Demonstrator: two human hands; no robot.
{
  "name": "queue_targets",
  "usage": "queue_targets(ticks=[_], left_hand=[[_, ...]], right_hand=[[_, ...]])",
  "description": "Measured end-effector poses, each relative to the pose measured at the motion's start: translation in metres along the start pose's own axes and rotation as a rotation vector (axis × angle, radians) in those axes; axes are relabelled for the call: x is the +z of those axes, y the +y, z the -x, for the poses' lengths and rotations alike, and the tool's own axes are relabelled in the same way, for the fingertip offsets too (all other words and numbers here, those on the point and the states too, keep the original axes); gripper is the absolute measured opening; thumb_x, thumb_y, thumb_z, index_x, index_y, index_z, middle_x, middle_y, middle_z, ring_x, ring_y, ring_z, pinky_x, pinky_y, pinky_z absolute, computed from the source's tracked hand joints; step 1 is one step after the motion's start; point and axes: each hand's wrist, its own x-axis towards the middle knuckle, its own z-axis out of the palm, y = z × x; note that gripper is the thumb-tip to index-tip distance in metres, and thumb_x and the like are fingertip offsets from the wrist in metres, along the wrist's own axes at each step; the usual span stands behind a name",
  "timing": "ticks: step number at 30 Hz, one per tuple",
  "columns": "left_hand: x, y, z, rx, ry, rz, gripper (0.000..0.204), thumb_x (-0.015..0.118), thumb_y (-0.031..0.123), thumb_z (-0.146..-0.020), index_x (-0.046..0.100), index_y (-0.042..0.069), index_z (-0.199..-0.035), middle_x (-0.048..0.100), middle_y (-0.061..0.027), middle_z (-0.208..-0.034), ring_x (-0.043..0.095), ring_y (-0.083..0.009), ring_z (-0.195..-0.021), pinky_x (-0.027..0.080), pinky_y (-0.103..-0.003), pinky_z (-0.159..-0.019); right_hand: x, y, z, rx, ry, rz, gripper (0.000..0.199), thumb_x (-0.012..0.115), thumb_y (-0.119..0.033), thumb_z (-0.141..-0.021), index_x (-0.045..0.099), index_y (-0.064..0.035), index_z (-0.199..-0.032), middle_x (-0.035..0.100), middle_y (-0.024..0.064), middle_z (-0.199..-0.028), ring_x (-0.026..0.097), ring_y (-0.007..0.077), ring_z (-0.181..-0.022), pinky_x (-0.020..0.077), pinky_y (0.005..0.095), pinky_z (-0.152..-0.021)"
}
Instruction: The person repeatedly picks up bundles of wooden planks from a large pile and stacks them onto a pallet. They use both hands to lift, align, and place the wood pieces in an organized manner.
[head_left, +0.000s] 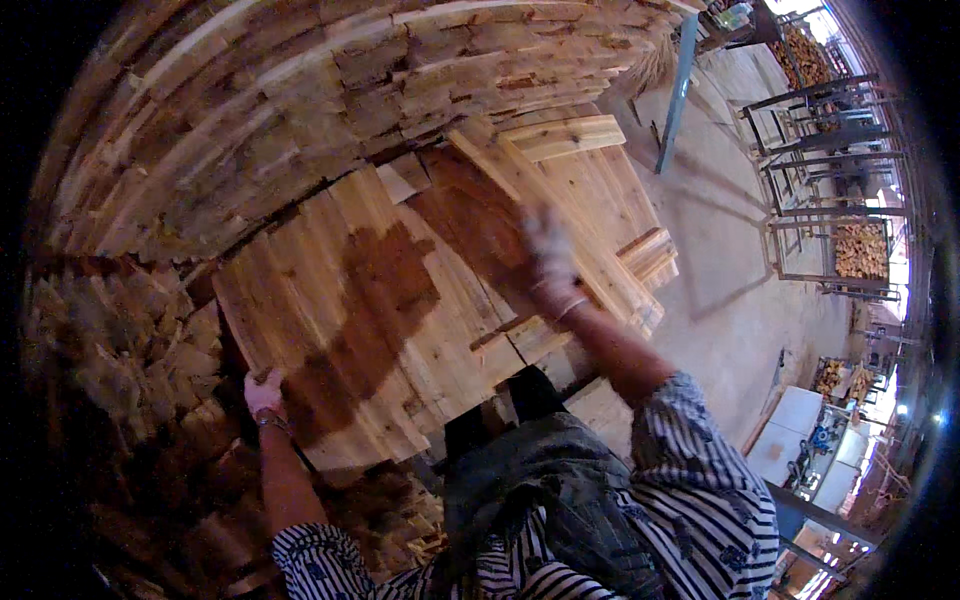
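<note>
Pale and reddish wooden boards [350,230] lie side by side in front of me, forming a broad flat layer. At its left edge is my left hand [265,393], with its fingers curled close together. What they hold, if anything, is too small to make out. My right hand [552,268], in a whitish glove, is over the right part of the boards, beside a long loose plank [560,205] lying slantwise. Motion smears its fingers. A shorter board [565,137] lies across the far right end, and a small block [648,255] sits on the right edge.
A high stack of boards [330,90] rises along the far side. Heaped wood pieces [130,340] lie at the left. At the right are a concrete floor [720,250], a blue post [678,95], metal racks [825,150] and a pale-topped table [790,425].
</note>
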Motion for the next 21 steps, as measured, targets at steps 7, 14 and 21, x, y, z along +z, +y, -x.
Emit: queue_targets(ticks=[7, 14, 21], left_hand=[[-0.005, -0.001, 0.006, 0.019, 0.171, -0.501, 0.079, 0.077, 0.038, -0.082, 0.041, 0.001, -0.142, 0.061, -0.0211, -0.128, 0.061, -0.038, -0.116, 0.052, -0.045, -0.094], [0.14, 0.095, 0.095, 0.009, 0.154, -0.758, 0.11, 0.07, 0.063, -0.077, 0.015, 0.009, -0.156, 0.037, -0.0252, -0.15, 0.044, -0.0435, -0.133, 0.043, -0.052, -0.105], [0.177, 0.071, 0.075, -0.041, 0.097, -0.909, 0.114, 0.063, 0.07, -0.076, 0.013, 0.006, -0.156, 0.03, -0.0273, -0.152, 0.038, -0.0454, -0.136, 0.038, -0.054, -0.107]], right_hand=[[-0.021, 0.101, -0.027, 0.067, -0.34, -0.056, 0.112, 0.08, -0.045, -0.072, 0.015, -0.0107, -0.156, 0.054, 0.0268, -0.129, 0.055, 0.045, -0.118, 0.0472, 0.0497, -0.098], [-0.072, 0.138, -0.046, 0.133, -0.241, -0.184, 0.112, 0.081, -0.042, -0.072, 0.015, -0.0108, -0.156, 0.055, 0.0285, -0.128, 0.058, 0.0467, -0.113, 0.0497, 0.0497, -0.093], [-0.022, 0.256, -0.074, -0.015, -0.113, -0.151, 0.115, 0.081, -0.049, -0.074, 0.014, -0.0012, -0.155, 0.05, 0.0337, -0.135, 0.052, 0.0507, -0.122, 0.0459, 0.0502, -0.1]])
